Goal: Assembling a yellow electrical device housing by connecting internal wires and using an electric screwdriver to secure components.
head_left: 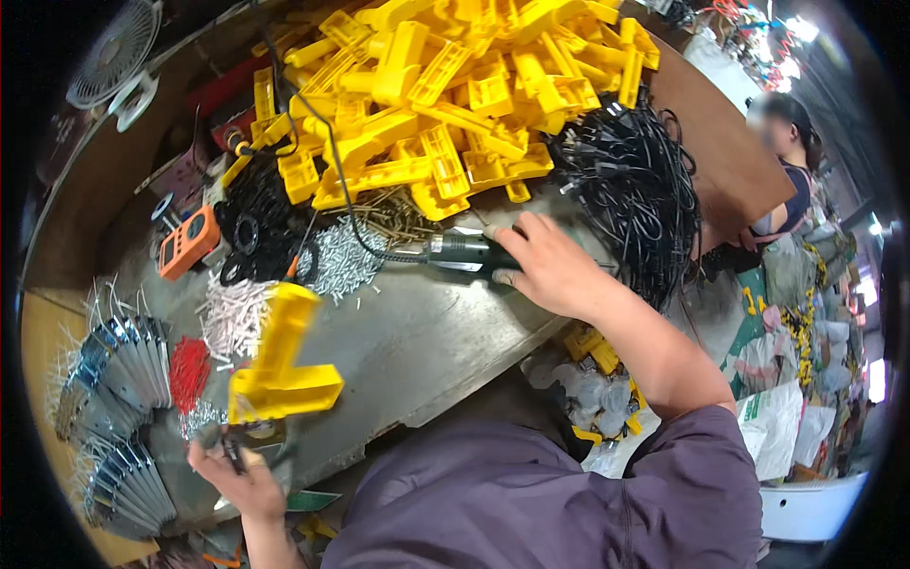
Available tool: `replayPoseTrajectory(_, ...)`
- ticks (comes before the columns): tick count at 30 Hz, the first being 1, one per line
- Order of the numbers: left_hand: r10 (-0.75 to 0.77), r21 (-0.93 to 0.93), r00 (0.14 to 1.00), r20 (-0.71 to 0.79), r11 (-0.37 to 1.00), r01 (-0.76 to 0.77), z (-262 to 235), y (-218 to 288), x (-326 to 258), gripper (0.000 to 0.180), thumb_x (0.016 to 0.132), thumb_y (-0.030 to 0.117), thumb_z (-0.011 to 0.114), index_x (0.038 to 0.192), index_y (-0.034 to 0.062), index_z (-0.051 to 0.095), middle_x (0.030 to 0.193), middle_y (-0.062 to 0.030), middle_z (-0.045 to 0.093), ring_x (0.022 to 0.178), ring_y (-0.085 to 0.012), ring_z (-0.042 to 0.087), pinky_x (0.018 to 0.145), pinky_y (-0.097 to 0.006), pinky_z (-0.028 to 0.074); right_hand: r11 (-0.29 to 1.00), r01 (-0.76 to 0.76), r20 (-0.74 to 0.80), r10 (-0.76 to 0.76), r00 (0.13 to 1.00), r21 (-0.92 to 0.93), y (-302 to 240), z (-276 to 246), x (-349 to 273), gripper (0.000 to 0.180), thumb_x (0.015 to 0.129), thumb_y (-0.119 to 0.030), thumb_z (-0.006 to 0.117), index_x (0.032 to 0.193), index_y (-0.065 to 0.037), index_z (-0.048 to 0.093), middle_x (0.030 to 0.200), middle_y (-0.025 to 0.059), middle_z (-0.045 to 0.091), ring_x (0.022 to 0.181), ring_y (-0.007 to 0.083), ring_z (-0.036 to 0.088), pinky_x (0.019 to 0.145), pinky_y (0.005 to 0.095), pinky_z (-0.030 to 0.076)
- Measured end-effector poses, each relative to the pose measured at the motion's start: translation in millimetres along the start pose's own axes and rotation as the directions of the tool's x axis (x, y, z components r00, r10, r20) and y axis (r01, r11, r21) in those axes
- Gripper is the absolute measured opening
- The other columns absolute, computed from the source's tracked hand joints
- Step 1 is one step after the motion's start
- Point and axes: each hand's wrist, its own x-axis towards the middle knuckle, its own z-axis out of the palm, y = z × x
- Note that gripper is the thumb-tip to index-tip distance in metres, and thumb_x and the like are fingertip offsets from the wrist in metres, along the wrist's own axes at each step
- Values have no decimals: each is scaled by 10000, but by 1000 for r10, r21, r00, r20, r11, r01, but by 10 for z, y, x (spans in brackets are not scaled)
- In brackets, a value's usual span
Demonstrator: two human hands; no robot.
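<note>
My left hand, partly blurred, is closed at the lower end of an L-shaped yellow plastic housing. The housing is held up over the near left of the bench, and a dark piece shows between it and my fingers. My right hand grips one end of a black electric screwdriver, which lies sideways at the middle of the bench. Its cord runs from the left end up past the yellow pile. Silver screws lie left of the screwdriver.
Yellow housings are heaped at the back, with black cables at the right. Pale sleeves, red pieces, metal plates with wires and an orange meter sit left. Another person is far right.
</note>
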Motion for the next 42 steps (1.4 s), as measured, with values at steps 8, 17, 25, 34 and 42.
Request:
replayPoseTrajectory(8,-142,115,908,394,988,105,-116,-242,198,543,794,-15,502,1326,-80,418,1235,-206,532,1105,-320,531,1008,-404,374,758,-609,-533,624,571,235,1863,-1115,-279,250,888,-214,613,1005,3,656,957,196,672,932,350,640,823,407,486)
replayPoseTrajectory(17,40,387,920,390,900,-203,19,-129,-57,808,824,346,708,1383,-80,310,1320,-304,445,1232,-481,434,1068,-489,340,702,-669,-366,572,734,-246,2170,-1141,-198,324,921,-293,539,996,11,624,886,211,687,831,308,673,748,392,517)
replayPoseTrajectory(25,11,292,932,363,948,-126,-38,-187,81,754,812,475,696,1270,-61,429,1138,-255,538,1028,-432,540,917,-470,426,440,-739,75,833,547,509,2083,-1164,-215,409,903,-472,620,879,-68,559,657,-37,448,498,73,375,433,261,322)
replayPoseTrajectory(34,80,294,935,346,937,-189,-24,-229,55,750,865,557,602,1267,-55,444,1149,-253,539,1051,-433,532,924,-469,420,509,-487,-228,820,525,710,2495,-1194,-230,636,920,-586,507,964,18,702,761,70,622,636,154,515,624,326,429)
replayPoseTrajectory(42,82,249,934,348,952,-177,-15,-148,103,713,838,479,661,1273,-43,442,1163,-252,535,1064,-437,526,941,-469,418,736,-649,-375,666,645,192,2617,-953,-336,395,913,-306,602,999,76,649,885,220,681,864,296,664,791,405,483)
